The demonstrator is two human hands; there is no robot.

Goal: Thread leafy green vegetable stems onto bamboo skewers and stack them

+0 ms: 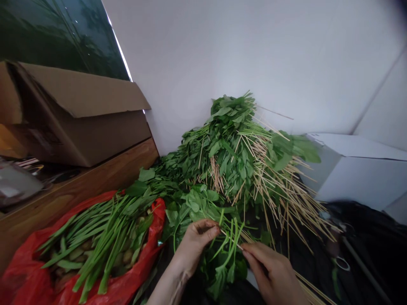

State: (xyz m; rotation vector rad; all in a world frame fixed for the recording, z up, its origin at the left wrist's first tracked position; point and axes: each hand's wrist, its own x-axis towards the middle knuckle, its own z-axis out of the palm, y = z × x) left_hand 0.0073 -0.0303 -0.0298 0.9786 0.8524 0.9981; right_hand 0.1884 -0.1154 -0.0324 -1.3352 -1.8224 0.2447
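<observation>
My left hand [197,242] is closed in a pinch at a leafy green's stem; the exact contact is partly hidden by the fingers. Several cut green stems [233,237] with leaves [225,271] hang between my two hands. Thumb and forefinger of my right hand [273,273] pinch a thin bamboo skewer [241,246], which points left across the stems towards my left fingers. More loose leafy greens [199,203] lie just beyond my hands.
Behind rises a big heap of skewered greens [235,156], its bamboo sticks [295,199] jutting right. A red plastic bag [149,237] with long green stalks stands at left. Cardboard box [104,135] on a wooden surface, white box [359,178], black plastic [372,228] at right.
</observation>
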